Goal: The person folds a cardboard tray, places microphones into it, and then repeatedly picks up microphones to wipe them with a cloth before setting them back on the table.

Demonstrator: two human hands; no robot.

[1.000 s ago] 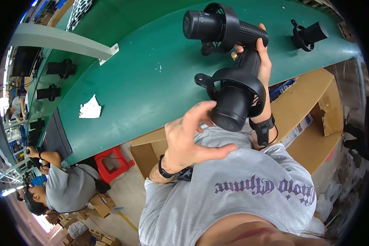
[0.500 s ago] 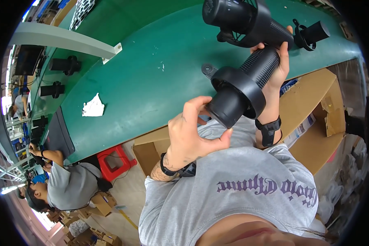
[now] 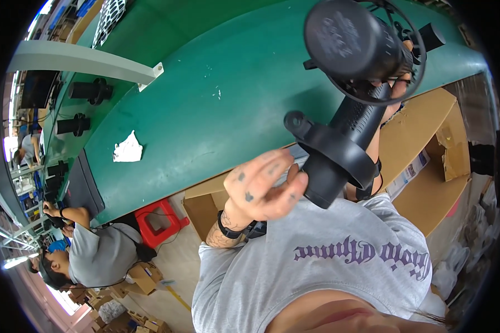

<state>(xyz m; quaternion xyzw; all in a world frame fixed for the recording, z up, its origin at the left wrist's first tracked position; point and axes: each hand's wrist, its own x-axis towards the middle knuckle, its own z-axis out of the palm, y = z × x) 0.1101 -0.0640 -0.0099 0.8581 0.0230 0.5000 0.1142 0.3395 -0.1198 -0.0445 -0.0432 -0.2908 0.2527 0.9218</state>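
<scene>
Head view: vs. half a sec ago, the upper black cyl (image 3: 341, 44) has swung its flat end at the cam, hiding most of my R hand (image 3: 401, 86). L hand (image 3: 264, 186) has gone from wide thumb-finger spread to a narrow curl by the lower black cyl (image 3: 355, 123). Means, I'd judge, R carries both pcs while L changes its hold. Can't tell if L fingertips touch or pinch. R fingers seem wrapped on both far ends, partly hidden. Lower cyl's near end is just right of L thumb; upper cyl sits camward of R fingers. Green table (image 3: 205, 133) lies beyond L fingers.
</scene>
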